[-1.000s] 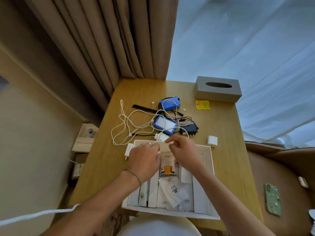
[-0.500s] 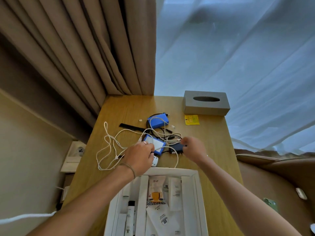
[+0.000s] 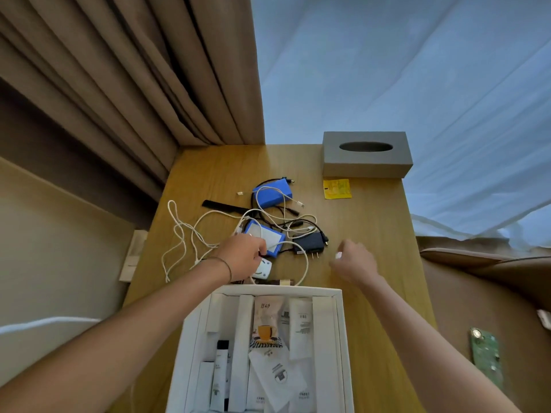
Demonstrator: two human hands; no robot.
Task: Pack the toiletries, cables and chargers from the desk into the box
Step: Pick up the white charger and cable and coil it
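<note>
Wooden table [image 3: 372, 222]: carries all items listed.

White box [image 3: 343, 338]: near edge of the table, open; holds white tubes and sachets in upright rows, among them a sachet with an orange cup print [image 3: 266, 323].

Left hand [image 3: 243, 257]: fingers curled down onto the cable pile, on the near corner of the nearer blue power pack [image 3: 269, 238]; whether it pinches the pack or a cable, I cannot tell. A white charger [image 3: 262, 269] lies just beneath it.

Right hand [image 3: 353, 260]: over bare table right of the pile, fingers curled round a small white object, mostly hidden.

Black plug adapter [image 3: 308, 244]: between the two hands, prongs facing near.

Second blue power pack [image 3: 272, 192]: farther back, wrapped in cables.

White cable [image 3: 182, 234]: looped at the pile's left.

Black comb [image 3: 222, 206]: far left of the pile.

Grey tissue box [image 3: 366, 162]: far right corner; yellow sachet [image 3: 337, 188] just near it.
</note>
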